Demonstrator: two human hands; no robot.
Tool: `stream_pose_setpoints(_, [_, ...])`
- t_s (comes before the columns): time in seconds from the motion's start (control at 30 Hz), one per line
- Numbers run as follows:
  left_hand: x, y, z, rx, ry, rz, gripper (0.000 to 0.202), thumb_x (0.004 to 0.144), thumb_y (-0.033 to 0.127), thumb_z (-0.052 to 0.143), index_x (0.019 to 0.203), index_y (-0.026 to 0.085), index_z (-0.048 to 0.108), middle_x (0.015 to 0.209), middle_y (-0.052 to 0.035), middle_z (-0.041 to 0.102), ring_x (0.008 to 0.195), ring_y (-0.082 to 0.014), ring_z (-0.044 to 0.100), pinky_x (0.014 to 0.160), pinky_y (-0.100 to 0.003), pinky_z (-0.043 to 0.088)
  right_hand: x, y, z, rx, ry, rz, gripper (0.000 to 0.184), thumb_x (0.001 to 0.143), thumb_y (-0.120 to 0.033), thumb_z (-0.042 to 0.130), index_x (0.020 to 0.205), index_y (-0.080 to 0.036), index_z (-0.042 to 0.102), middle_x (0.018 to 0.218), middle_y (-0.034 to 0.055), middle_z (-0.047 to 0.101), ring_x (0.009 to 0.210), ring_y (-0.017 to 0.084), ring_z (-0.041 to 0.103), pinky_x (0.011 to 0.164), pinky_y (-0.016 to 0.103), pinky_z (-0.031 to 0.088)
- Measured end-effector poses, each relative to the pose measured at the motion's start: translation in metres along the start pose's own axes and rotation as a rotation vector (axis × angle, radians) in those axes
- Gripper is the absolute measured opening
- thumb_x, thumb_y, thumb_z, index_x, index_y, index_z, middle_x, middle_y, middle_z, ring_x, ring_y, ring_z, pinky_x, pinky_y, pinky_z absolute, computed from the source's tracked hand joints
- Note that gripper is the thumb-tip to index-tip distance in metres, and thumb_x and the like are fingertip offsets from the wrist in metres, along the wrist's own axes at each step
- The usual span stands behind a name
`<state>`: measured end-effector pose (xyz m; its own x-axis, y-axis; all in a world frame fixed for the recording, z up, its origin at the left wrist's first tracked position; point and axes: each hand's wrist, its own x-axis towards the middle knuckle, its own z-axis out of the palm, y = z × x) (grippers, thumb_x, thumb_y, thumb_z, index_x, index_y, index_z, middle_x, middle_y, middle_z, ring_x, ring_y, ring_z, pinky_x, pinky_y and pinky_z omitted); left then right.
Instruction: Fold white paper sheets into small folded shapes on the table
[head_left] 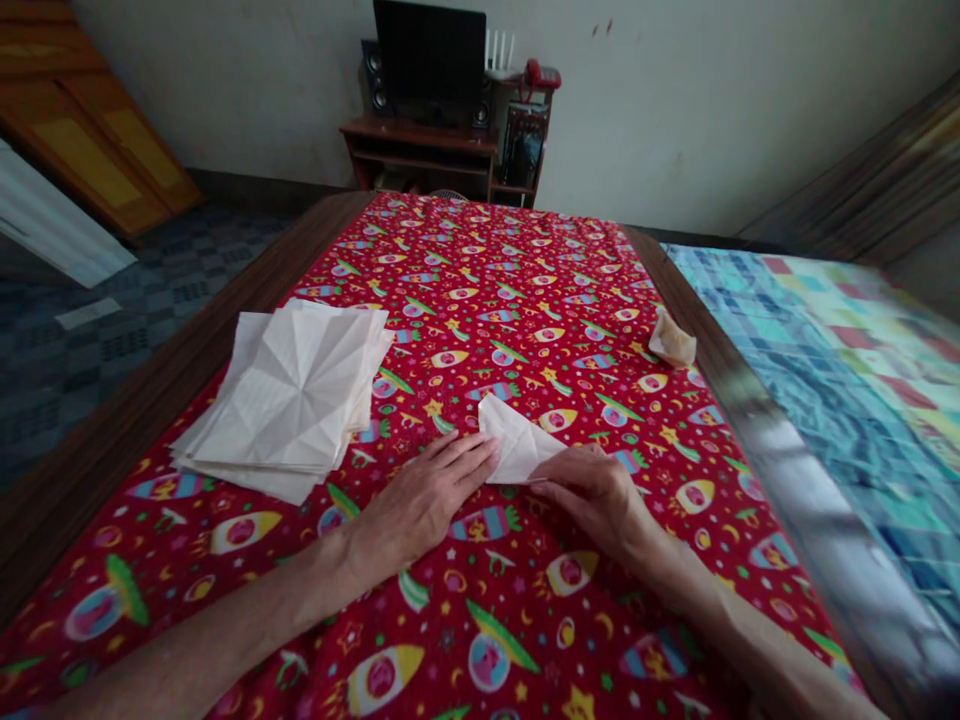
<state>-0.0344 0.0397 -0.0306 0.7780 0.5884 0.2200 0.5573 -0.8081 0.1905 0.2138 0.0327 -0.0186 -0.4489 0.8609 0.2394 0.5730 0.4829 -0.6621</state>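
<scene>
Folded paper point(514, 448), lower centre: my flat left hand point(435, 485) is touching its left edge; my right hand point(596, 492) is pinching its right corner.

white paper point(514, 445), red rocket-print cloth point(480, 330), black monitor point(431, 60)

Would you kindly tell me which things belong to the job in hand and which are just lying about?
Apparently in the job:
folded white paper
stack of creased sheets
possibly the tan piece

Seemingly lying about:
monitor
speakers
red telephone
</scene>
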Motion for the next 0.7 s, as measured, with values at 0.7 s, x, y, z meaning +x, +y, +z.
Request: stream_pose_setpoints(0.7, [0.008,0.016,0.006,-0.342,0.223,-0.206,0.029,0.091,0.011,0.044,0.116,0.017,0.058,0.116,-0.0079,0.056,0.113,-0.0206,0.05,0.098,-0.039,0.046,0.024,0.009,0.014,-0.145,0.05,0.108,0.022,0.088,-0.033,0.058,0.072,-0.019,0.063,0.068,0.0009,0.058,0.063,0.013,0.052,0.059,0.024,0.037])
